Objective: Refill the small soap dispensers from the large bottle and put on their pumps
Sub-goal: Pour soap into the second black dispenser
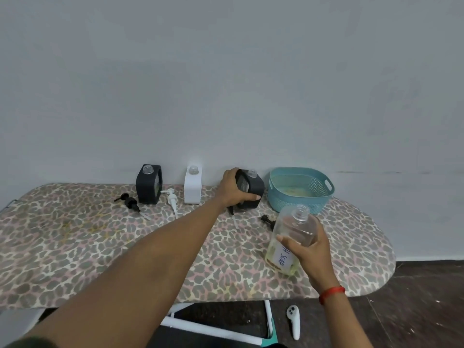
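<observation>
My left hand [234, 188] grips a black square dispenser [252, 188], tilted, at the back of the board near the wall. My right hand [310, 249] holds the large clear soap bottle [291, 237], uncapped, tilted, with yellowish soap low inside and a handwritten label. Another black dispenser [148, 184] and a white dispenser [192, 184] stand open-necked by the wall. A black pump [130, 202] and a white pump [172, 198] lie on the board. One more black pump [232, 214] shows partly below my left hand, and another black pump [266, 219] lies beside the bottle.
A teal perforated basket [301, 182] stands at the back right, just behind the bottle. The leopard-print ironing board [100, 247] ends in a rounded tip at the right. A white controller [294, 321] lies on the dark floor beneath, by the white frame legs [270, 320].
</observation>
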